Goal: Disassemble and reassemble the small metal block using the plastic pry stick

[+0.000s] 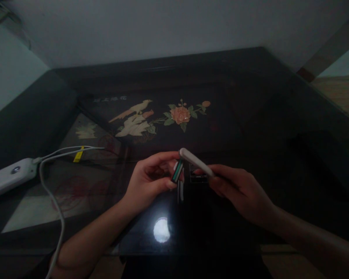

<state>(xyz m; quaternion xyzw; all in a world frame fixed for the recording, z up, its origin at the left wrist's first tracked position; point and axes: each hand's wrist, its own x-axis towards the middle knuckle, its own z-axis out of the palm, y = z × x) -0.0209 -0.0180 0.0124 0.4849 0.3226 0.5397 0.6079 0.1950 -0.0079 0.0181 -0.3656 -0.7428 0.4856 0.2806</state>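
1. Dim room with a pale wall behind a dark, glossy tabletop [250, 116], inlaid with one bird and one orange flower; one round glare of light reflects near its front edge.
2. Two bare hands meet above the middle of the tabletop, both belonging to the person wearing the camera.
3. One small flat cartridge [177, 171], dark with a green edge, is in the left hand [147, 182]; the grip is a closed pinch, thumb below and fingertips above.
4. One white stick-like handle [196, 162] is in the right hand [238, 190]; the fingers are curled around its lower part, and its rounded tip points up and to the left, just beside or touching the top of the cartridge. Contact cannot be told for sure.
5. One small dark object with pale markings [198, 176] lies on the tabletop behind the hands; it is too dim to identify.
6. One white power strip [10, 176] lies at the left, cut off by the frame edge, with two thin white cables [72, 150] leaving it and one thicker cord [56, 217] running down towards the front edge.
7. Both forearms are cut off at the bottom edge.
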